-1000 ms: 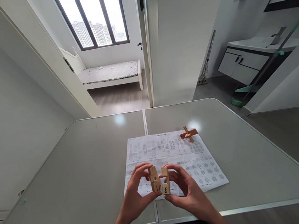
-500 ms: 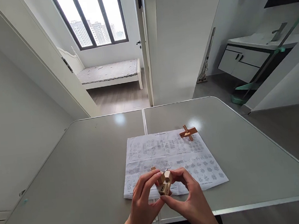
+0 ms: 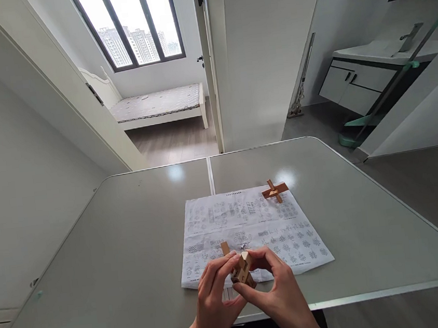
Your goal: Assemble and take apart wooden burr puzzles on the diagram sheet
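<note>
Both hands meet over the near edge of a printed instruction sheet (image 3: pixel 239 209). Between their fingertips is a small cluster of notched wooden puzzle pieces (image 3: pixel 243 272), fitted partly together. My left hand (image 3: pixel 214 289) grips its left side, fingers on top. From the right, my right hand (image 3: pixel 276 286) pinches the same pieces between thumb and fingers. Parts of the cluster are hidden by the fingers. A brown wooden stick (image 3: pixel 225 248) shows just beyond my left fingertips; its lower end is covered. On the sheet's far right corner sits a cross-shaped wooden puzzle (image 3: pixel 275 191).
The grey folding table (image 3: pixel 142 255) has a seam down its middle and a pale rim. Behind it are a doorway with a bed (image 3: pixel 158 105), a white wall (image 3: pixel 248 67), and a washbasin cabinet (image 3: pixel 362 78) at the right.
The wooden pieces have been turned between my fingers, and the numbered-looking face has tilted away. More of the brown stick shows now. The view has shifted slightly.
</note>
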Available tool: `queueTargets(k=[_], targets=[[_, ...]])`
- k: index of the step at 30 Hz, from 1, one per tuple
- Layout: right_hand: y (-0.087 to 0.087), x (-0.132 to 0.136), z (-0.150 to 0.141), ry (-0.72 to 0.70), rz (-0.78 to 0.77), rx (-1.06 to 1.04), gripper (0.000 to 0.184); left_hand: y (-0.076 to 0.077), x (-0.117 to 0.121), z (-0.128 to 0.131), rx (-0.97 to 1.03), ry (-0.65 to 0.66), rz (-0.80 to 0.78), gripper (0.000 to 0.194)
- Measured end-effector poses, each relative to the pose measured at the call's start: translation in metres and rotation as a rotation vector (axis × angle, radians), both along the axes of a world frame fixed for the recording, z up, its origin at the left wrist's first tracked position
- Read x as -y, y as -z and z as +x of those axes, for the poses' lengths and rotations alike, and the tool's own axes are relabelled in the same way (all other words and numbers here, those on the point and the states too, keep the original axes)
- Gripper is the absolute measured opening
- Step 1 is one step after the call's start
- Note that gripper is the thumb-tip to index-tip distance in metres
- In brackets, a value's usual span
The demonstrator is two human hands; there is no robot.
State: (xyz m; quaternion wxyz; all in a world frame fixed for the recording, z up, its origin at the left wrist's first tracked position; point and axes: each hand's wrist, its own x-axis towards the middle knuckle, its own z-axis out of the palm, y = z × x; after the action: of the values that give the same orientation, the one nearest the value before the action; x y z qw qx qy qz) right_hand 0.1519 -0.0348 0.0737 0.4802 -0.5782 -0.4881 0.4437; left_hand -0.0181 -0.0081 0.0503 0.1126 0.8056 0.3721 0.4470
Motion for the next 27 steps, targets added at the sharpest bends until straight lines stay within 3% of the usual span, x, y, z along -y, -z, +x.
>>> queueTargets(k=[10, 14, 19, 27], targets=[[-0.001, 0.0, 0.0, 0.007, -0.041, -0.056, 0.047, -0.016, 0.001, 0.008, 0.107, 0.051, -0.146, 0.057], [-0.002, -0.006, 0.009, -0.156, -0.06, -0.212, 0.04, -0.024, -0.001, 0.006, 0.209, 0.091, -0.357, 0.06], [-0.004, -0.007, 0.017, -0.255, -0.1, -0.272, 0.043, -0.019, -0.001, -0.006, 0.277, 0.19, -0.554, 0.065], [0.004, 0.001, 0.015, -0.173, -0.025, -0.134, 0.043, -0.01, 0.006, -0.01, 0.327, 0.23, -0.69, 0.07]])
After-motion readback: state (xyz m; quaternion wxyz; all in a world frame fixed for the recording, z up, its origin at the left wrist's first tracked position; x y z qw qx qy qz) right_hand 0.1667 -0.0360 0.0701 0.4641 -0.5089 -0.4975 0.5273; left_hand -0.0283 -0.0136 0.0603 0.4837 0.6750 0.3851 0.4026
